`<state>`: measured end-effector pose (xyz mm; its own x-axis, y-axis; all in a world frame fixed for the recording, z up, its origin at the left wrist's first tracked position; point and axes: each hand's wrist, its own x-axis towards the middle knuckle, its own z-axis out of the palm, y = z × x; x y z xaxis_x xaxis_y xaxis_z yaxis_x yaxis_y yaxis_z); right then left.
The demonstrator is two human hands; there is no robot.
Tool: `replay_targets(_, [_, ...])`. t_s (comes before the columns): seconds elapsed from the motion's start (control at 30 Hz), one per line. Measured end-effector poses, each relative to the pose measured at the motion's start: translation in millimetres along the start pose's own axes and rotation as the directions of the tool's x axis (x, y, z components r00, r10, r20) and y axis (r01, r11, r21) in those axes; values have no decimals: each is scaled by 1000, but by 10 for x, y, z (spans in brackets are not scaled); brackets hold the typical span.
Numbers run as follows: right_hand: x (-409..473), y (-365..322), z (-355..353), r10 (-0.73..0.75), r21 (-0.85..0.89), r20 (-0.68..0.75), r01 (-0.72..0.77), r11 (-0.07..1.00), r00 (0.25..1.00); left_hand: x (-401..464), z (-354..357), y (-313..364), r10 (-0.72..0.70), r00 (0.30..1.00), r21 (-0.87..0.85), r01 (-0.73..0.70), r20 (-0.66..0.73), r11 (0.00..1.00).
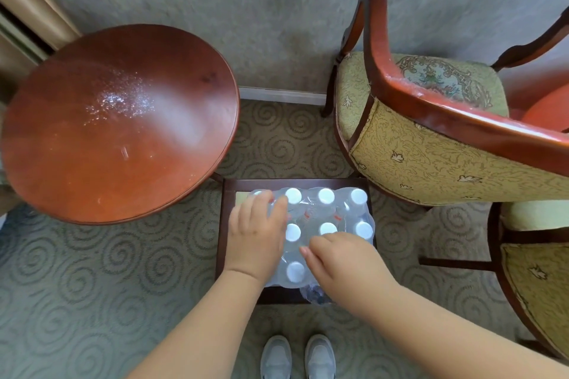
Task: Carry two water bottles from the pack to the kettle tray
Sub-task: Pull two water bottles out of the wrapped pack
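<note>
A shrink-wrapped pack of clear water bottles with white caps sits on a low dark wooden stool straight below me. My left hand lies over the pack's left side, fingers curled around a bottle at the far left corner. My right hand hovers over the pack's near right part, fingers bent and touching the plastic wrap; I cannot tell whether it grips a bottle. No kettle tray is in view.
A round red-brown wooden table stands to the left. An upholstered armchair with a wooden frame stands to the right, and a second chair at the right edge. Patterned carpet covers the floor. My shoes are below.
</note>
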<state>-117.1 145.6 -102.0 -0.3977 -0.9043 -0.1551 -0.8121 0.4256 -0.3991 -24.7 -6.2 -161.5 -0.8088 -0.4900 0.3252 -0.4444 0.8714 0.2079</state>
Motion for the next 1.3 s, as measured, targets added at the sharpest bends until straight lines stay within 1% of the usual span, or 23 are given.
replay_targets(0.07, [-105,58,19,27,-9,-20,-28,1000,999,-17,-19,7,172,984,0,-172,40,985])
replay_targets(0.1, [-140,71,24,32,-20,-22,-32,999,999,-14,-25,15,226,972,0,-226,67,974])
replay_targets(0.13, [-151,66,29,28,-34,-29,-29,999,999,-4,-30,24,237,968,-3,-237,85,971])
replay_targets(0.17, [-128,44,31,22,-53,-39,-24,998,999,12,-33,33,200,975,-9,-200,98,980])
replay_targets(0.23, [8,-44,58,28,-127,-41,-33,991,999,22,-21,41,39,994,-8,-39,101,999])
replay_targets(0.3, [203,-137,115,73,-202,-12,-74,976,997,6,-5,40,-102,991,-4,103,86,995])
replay_targets(0.33, [293,-174,146,94,-232,13,-88,969,996,-3,-10,39,-143,986,-3,143,82,990])
replay_targets(0.4, [427,-199,247,106,-265,58,-87,960,993,-2,-28,38,-175,980,-15,178,95,984])
replay_targets(0.53, [545,-155,386,99,-307,108,-62,950,989,14,-47,29,-161,974,-19,166,159,986])
replay_targets(0.6, [539,-134,361,87,-241,92,-63,968,992,16,-42,30,-163,970,-37,173,178,984])
replay_targets(0.73, [436,-159,27,61,3,-14,-61,998,998,22,-58,34,-192,949,-73,216,252,974])
replay_targets(0.87, [276,-268,-619,18,211,-146,13,977,989,14,-71,24,-201,939,-91,234,280,968])
replay_targets(1.0, [155,-353,-1312,91,359,-283,18,933,955,27,-58,14,-197,945,-104,230,261,968])
replay_targets(1.07, [142,-347,-1548,119,428,-284,14,904,951,16,-53,6,-194,946,-125,233,260,965])
replay_targets(1.13, [155,-317,-1685,120,453,-258,10,891,959,36,-58,21,-185,940,-169,240,286,956])
replay_targets(1.17, [166,-307,-1734,123,458,-252,7,889,960,74,-69,34,-200,928,-219,276,314,936])
replay_targets(1.2, [175,-307,-1778,124,460,-252,6,888,960,129,-100,38,-244,902,-296,357,356,886])
replay_targets(1.23, [184,-322,-1818,120,462,-255,12,887,959,201,-193,16,-302,850,-388,478,432,788])
replay_targets(1.27, [196,-346,-1854,110,464,-260,24,885,959,264,-324,-34,-319,772,-484,606,550,632])
replay_targets(1.3, [209,-374,-1886,95,464,-262,39,885,960,293,-474,-114,-274,711,-560,688,647,462])
